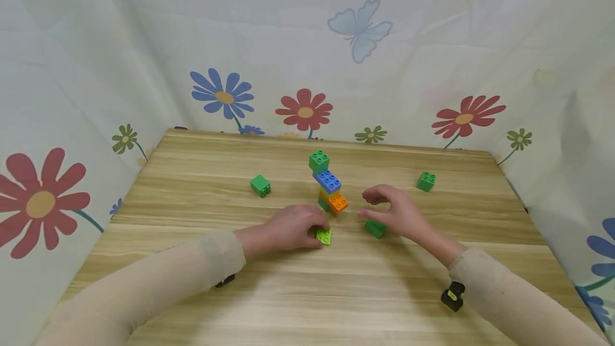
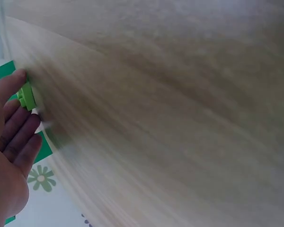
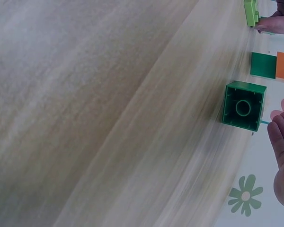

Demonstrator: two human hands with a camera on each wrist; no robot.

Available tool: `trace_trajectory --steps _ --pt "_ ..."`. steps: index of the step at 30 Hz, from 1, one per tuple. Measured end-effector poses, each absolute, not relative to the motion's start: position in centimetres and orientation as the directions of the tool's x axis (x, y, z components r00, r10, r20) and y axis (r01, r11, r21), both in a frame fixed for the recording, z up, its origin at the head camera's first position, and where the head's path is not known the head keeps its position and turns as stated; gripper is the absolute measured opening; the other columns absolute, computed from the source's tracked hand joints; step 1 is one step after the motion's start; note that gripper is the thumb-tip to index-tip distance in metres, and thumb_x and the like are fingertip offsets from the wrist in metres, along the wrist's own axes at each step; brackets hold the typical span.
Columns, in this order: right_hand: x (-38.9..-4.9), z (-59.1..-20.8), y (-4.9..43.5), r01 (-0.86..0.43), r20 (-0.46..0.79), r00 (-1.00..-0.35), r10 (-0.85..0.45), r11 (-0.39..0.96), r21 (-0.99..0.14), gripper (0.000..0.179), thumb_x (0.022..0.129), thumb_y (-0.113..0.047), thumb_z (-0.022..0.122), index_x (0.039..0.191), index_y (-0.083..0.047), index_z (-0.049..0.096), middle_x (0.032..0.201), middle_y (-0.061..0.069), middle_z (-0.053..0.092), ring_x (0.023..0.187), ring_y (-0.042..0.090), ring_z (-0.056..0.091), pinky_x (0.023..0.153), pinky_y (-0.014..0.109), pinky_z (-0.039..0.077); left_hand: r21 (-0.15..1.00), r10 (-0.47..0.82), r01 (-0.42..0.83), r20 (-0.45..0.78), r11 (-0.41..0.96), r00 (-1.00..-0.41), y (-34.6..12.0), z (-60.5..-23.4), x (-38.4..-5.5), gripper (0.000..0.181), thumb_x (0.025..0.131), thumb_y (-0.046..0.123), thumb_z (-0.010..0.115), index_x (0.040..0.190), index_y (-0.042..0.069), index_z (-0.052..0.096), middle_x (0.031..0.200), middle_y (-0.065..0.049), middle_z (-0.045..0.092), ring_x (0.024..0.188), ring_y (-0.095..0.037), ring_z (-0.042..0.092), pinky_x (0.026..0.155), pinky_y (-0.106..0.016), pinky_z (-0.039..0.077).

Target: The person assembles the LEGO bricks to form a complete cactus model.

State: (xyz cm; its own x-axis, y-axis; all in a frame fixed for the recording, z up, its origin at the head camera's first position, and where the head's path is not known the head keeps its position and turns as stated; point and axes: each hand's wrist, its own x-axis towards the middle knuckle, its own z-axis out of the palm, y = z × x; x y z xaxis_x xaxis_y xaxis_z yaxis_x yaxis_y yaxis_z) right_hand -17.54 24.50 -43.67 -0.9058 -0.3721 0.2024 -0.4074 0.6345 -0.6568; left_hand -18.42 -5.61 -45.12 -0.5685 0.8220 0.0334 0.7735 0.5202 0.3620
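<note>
My left hand [image 1: 294, 227] has its thumb and fingertips at opposite sides of a flat lime-green toy brick [image 1: 324, 236], low over the table. In the left wrist view, that brick [image 2: 26, 97] shows between the thumb and the fingers. My right hand [image 1: 396, 211] is spread with nothing in its grasp, partly covering a green brick [image 1: 375, 228]. The right wrist view shows this green brick [image 3: 244, 106] on its side, hollow underside facing the camera. Just beyond both hands stands a tower of staggered bricks [image 1: 328, 180]: green at the bottom, then orange, yellow, blue and green on top.
One loose green brick [image 1: 260, 186] lies on its side left of the tower. Another green brick [image 1: 426, 181] stands studs up at the far right. The wood-grain table [image 1: 307, 292] ends at a white curtain [image 1: 269, 25] printed with flowers.
</note>
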Motion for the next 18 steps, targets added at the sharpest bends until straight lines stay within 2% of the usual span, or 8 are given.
trace_trajectory --steps 4,8,13,18 --pt "-17.5 -43.7 24.4 -0.42 0.213 -0.901 -0.377 0.64 -0.644 0.045 0.089 -0.026 0.09 0.122 0.0 0.073 0.117 0.015 0.077 0.105 0.028 0.074 0.095 0.051 0.062 0.386 0.81 0.757 0.042 0.527 -0.585 -5.8 -45.3 -18.4 0.037 0.09 0.037 0.089 0.119 0.017 0.079 0.12 0.004 0.077 0.113 -0.014 0.069 0.102 -0.035 0.057" --pt "-17.5 -43.8 24.4 -0.438 0.228 -0.893 -0.387 0.64 -0.631 0.044 0.089 -0.026 0.09 0.121 0.0 0.074 0.116 0.014 0.077 0.104 0.027 0.075 0.093 0.05 0.062 0.442 0.767 0.708 0.068 0.551 -0.639 -6.2 -45.2 -18.4 0.043 0.089 0.039 0.09 0.123 0.017 0.079 0.121 0.004 0.077 0.113 -0.014 0.07 0.102 -0.035 0.057" --pt "-17.3 -44.0 24.3 -0.457 0.238 -0.884 -0.401 0.637 -0.621 0.045 0.088 -0.027 0.091 0.119 0.0 0.074 0.114 0.014 0.078 0.103 0.028 0.076 0.091 0.047 0.063 0.554 0.625 0.564 0.099 0.612 -0.774 -6.7 -45.2 -18.4 0.047 0.089 0.041 0.089 0.127 0.016 0.078 0.122 0.004 0.078 0.113 -0.016 0.071 0.1 -0.037 0.059" --pt "-16.9 -44.1 24.2 -0.463 0.235 -0.881 -0.411 0.64 -0.614 0.046 0.086 -0.027 0.092 0.119 0.0 0.075 0.114 0.014 0.078 0.102 0.029 0.076 0.091 0.047 0.063 0.682 0.42 0.368 0.098 0.632 -0.902 -6.6 -45.2 -18.7 0.054 0.088 0.045 0.089 0.132 0.016 0.076 0.131 0.002 0.075 0.124 -0.021 0.068 0.106 -0.043 0.057"
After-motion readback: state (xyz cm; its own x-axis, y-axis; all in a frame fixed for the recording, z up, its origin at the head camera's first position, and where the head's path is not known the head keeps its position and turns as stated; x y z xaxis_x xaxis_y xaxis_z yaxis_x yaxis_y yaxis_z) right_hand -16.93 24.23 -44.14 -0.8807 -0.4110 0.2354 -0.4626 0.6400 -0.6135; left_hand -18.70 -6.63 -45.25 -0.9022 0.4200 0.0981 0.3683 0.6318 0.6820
